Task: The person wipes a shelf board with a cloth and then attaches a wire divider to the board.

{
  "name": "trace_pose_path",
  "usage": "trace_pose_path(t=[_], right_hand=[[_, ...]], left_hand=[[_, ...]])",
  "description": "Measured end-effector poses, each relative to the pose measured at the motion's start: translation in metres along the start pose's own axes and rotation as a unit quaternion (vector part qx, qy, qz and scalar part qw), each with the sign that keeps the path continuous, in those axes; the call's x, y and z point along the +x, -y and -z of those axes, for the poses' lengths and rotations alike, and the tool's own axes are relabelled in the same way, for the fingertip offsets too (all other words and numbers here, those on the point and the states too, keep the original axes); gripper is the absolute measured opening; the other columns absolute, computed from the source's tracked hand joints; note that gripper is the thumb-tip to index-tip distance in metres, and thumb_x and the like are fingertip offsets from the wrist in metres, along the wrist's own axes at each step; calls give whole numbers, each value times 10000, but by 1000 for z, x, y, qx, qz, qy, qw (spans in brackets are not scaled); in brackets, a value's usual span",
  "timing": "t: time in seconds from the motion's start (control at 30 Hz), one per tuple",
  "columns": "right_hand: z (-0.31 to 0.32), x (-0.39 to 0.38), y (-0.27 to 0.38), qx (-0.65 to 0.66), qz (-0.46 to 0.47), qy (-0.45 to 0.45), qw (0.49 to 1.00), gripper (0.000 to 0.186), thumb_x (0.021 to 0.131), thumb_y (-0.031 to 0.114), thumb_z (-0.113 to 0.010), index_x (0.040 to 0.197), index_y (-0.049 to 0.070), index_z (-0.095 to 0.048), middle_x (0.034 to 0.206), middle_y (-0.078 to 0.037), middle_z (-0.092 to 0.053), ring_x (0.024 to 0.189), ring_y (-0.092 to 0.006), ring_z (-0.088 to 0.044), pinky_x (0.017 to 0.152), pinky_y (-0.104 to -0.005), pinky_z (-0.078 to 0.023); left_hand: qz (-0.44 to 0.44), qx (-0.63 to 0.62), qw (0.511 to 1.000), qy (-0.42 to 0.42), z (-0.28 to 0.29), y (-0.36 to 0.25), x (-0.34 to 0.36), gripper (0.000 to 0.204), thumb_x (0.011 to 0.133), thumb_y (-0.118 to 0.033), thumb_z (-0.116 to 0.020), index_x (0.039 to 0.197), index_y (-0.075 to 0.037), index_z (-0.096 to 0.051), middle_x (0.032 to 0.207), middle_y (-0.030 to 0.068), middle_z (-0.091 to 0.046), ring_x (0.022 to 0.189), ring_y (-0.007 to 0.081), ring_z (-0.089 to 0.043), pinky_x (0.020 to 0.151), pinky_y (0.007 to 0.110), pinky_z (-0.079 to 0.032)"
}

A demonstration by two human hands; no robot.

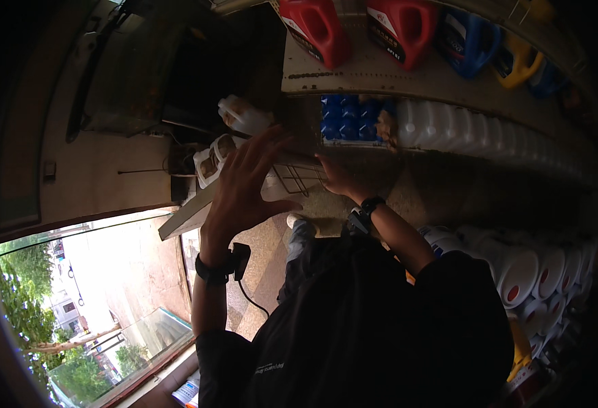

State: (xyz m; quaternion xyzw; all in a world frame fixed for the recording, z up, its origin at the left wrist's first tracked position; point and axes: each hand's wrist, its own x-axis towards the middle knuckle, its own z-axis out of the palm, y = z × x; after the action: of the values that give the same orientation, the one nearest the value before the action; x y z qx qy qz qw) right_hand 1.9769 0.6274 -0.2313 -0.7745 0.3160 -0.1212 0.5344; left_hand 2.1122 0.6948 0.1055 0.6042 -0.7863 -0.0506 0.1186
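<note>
My left hand (251, 194) is raised with its fingers spread, in front of white containers (207, 166) and over a pale, tilted board (183, 211). My right hand (336, 178) has its fingers curled at the edge of a dark rack (302, 160) with thin wire bars beneath. A translucent white jug (244, 119) lies beyond my left hand. Part of the rack and the board is hidden behind my left hand.
Red (316, 27), blue and yellow jugs stand on a shelf above. Blue bottles (343, 119) and a row of translucent containers (462, 136) are below it. Stacked white pails (537, 279) are at lower right. A bright doorway (95, 272) is at left, speckled floor (258, 299) underfoot.
</note>
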Motion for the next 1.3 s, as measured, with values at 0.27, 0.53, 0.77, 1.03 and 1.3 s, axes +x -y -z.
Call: trace_pose_path(t=[0.27, 0.53, 0.77, 1.03, 1.3], right_hand=[[-10, -11, -19, 44, 34, -18, 998, 849, 799, 140, -712, 1448, 40, -174, 1460, -221, -282, 1359, -346, -282, 1111, -431, -281], [-18, -17, -26, -41, 5, 7, 999, 801, 760, 230, -771, 1367, 25, -291, 1412, -202, -366, 1273, -351, -410, 1020, -450, -396], [-20, -6, -37, -91, 73, -25, 993, 699, 741, 206, -781, 1299, 34, -396, 1261, -198, -511, 1151, -374, -497, 927, -460, -450], [6, -16, -8, -214, 179, -97, 955, 639, 689, 359, -784, 1141, -4, -514, 1075, -166, -561, 1058, -347, -508, 942, -440, -392], [41, -34, 25, -239, 228, -71, 941, 533, 629, 252, -756, 1044, 8, -527, 954, -147, -551, 946, -329, -523, 833, -432, -424]], left_hand=[[35, 53, 997, 44, -20, -13, -8, 735, 574, -440, -821, 1205, -179, -549, 1332, 119, -439, 1107, 289, -529, 822, 411, -491], [32, 61, 998, 10, -33, -37, -28, 627, 599, -488, -794, 1083, -134, -611, 1166, 107, -499, 945, 264, -556, 701, 366, -494], [-19, 40, 998, -36, -31, -26, -31, 537, 603, -481, -804, 982, -135, -643, 1130, 91, -518, 892, 229, -572, 658, 345, -500], [32, -41, 992, -111, 11, -19, -59, 570, 500, -285, -893, 982, -93, -656, 1128, 111, -597, 964, 261, -621, 737, 379, -554], [143, -135, 966, -168, 9, 30, -142, 539, 498, -133, -853, 972, -43, -612, 1138, 155, -592, 1047, 305, -586, 852, 390, -501]])
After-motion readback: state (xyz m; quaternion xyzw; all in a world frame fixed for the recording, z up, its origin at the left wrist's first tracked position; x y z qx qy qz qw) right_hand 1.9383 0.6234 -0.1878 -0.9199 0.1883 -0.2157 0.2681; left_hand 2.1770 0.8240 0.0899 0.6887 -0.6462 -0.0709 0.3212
